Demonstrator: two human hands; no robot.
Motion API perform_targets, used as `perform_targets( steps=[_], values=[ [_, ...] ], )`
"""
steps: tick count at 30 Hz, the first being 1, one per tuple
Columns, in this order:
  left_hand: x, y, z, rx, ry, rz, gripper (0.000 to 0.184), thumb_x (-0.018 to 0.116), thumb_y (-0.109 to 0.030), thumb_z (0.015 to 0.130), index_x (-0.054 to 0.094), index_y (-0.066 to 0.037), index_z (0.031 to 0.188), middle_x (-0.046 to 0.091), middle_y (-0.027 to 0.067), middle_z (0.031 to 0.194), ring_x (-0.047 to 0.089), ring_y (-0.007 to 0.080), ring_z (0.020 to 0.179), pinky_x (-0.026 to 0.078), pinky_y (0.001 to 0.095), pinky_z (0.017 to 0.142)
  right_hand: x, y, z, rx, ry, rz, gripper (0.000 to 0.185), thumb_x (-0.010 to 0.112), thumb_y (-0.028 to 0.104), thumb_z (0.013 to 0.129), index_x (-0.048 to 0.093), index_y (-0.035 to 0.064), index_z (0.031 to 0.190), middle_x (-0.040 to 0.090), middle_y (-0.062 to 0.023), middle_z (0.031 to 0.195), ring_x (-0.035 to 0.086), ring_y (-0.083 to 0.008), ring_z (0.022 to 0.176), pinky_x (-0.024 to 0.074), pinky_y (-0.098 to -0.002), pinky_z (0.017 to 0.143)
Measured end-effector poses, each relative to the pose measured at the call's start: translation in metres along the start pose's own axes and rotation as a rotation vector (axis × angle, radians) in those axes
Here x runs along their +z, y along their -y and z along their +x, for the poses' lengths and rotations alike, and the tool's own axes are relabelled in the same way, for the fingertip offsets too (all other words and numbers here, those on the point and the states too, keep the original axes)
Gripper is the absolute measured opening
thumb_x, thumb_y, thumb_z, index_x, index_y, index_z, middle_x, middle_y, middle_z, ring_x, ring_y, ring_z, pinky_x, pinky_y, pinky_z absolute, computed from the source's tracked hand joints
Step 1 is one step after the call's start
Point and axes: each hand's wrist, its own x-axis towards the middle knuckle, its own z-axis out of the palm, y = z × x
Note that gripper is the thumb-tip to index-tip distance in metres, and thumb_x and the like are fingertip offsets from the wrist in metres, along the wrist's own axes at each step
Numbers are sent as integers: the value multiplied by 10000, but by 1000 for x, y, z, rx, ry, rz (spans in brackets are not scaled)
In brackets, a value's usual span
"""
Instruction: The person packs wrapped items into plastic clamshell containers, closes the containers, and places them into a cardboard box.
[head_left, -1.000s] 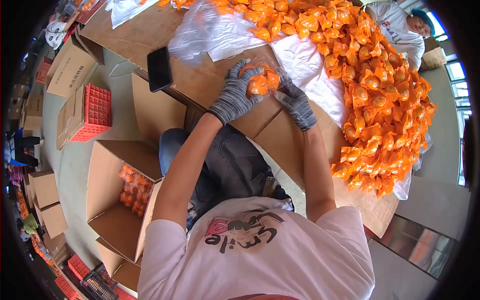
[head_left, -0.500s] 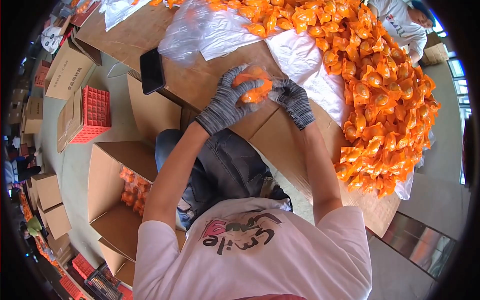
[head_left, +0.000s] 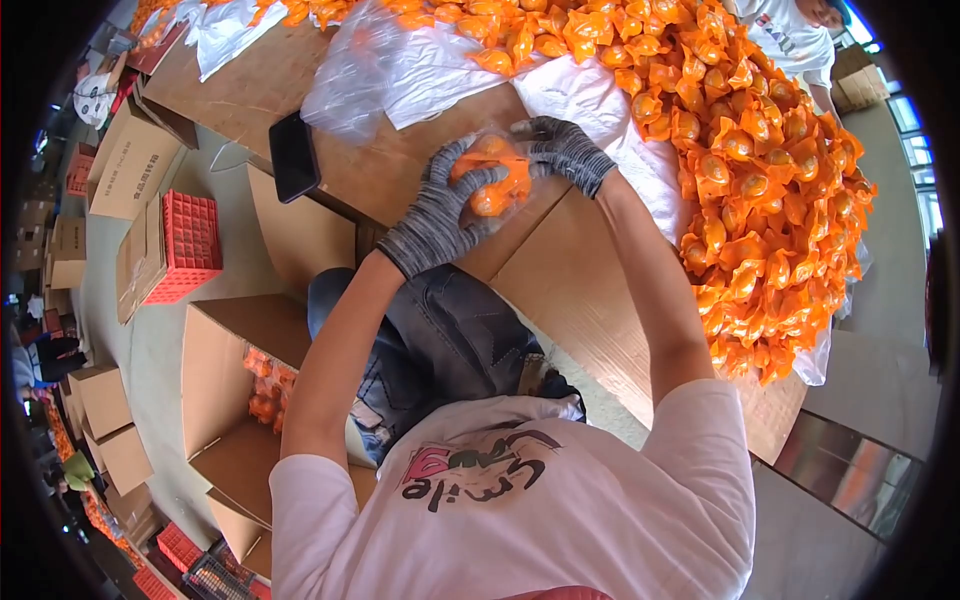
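My left hand (head_left: 437, 218), in a grey knitted glove, is wrapped round a clear plastic bag (head_left: 515, 212) above the table. Through the film show several orange-wrapped round pieces (head_left: 490, 203). On the bag's right side, my right hand (head_left: 570, 155), gloved alike, has curled fingers at the edge of the film; part of its grip is hidden. A large heap of the same orange-wrapped pieces (head_left: 740, 190) lies on white sheeting (head_left: 575, 90) to the right and beyond my hands.
A phone (head_left: 294, 158) lies at the table's (head_left: 370, 180) left edge, near loose clear plastic bags (head_left: 350, 75). Below left, an open carton (head_left: 215, 370) holds bagged orange pieces. A red crate (head_left: 190, 245) stands on the floor. Another person (head_left: 795, 40) is across the heap.
My right hand has moved up and slightly left along the bag. My left hand has shifted slightly left, still round the bag. The whole view has shifted slightly.
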Motion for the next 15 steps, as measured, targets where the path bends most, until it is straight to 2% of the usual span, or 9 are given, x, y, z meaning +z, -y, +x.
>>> perform_targets(
  steps=[1,5,6,8,9,11,12,14,15],
  values=[
    [-2,-6,1,1,-51,-41,707,801,-396,624,492,-147,1209,255,211,1397,282,415,1283,275,465,1075,0,-1,2,1,-9,-39,386,606,8,824,538,16,1203,608,-45,1040,595,-105,812,520,-233,686],
    [-3,-4,-1,0,23,13,836,820,-434,610,427,-163,1296,208,200,1425,245,394,1309,233,460,1096,9,-10,-10,-92,-98,-48,306,551,-34,850,543,15,1152,601,-50,1045,582,-109,861,507,-242,702],
    [-3,-3,-2,-5,25,11,836,820,-434,610,427,-163,1296,208,200,1425,245,394,1309,233,460,1096,7,-23,-14,-212,-103,-63,293,533,-41,862,540,19,1148,584,-58,1072,563,-125,906,485,-254,777],
    [-3,-2,-1,53,14,36,814,820,-440,608,438,-178,1278,217,205,1419,252,400,1303,242,461,1092,24,-12,-47,-355,-198,-67,195,544,-19,872,552,-3,1067,598,-47,965,573,-140,844,475,-255,787],
    [-3,-1,-2,64,-11,7,792,823,-435,607,448,-193,1262,229,202,1414,261,403,1299,262,467,1083,27,-27,-54,-423,-219,21,245,608,-27,814,559,18,1050,562,-67,1079,563,-160,943,464,-259,845],
    [-5,-2,0,51,-12,13,793,824,-431,607,449,-191,1263,232,200,1412,266,403,1297,271,471,1078,33,-44,-69,-749,-289,-384,342,676,-35,732,568,44,1046,493,-111,1210,521,-215,1092,446,-270,900],
    [-6,-5,-1,49,-4,12,794,825,-427,607,449,-190,1264,235,199,1411,271,402,1295,280,475,1073,35,-42,-77,-912,-375,-751,408,732,-27,660,605,71,1035,432,-139,1291,475,-274,1165,438,-303,935],
    [-3,-1,-2,44,2,15,791,825,-416,609,448,-189,1267,231,196,1413,270,403,1296,281,473,1075,53,-55,-80,-836,-427,-848,357,750,-8,650,656,85,981,455,-151,1280,495,-308,1139,435,-340,955],
    [-1,2,-2,61,8,19,807,825,-411,609,438,-185,1281,229,197,1414,267,399,1299,276,472,1078,61,-53,-79,-871,-487,-886,292,771,65,657,686,101,934,491,-160,1239,516,-319,1099,453,-373,932]
  ],
)
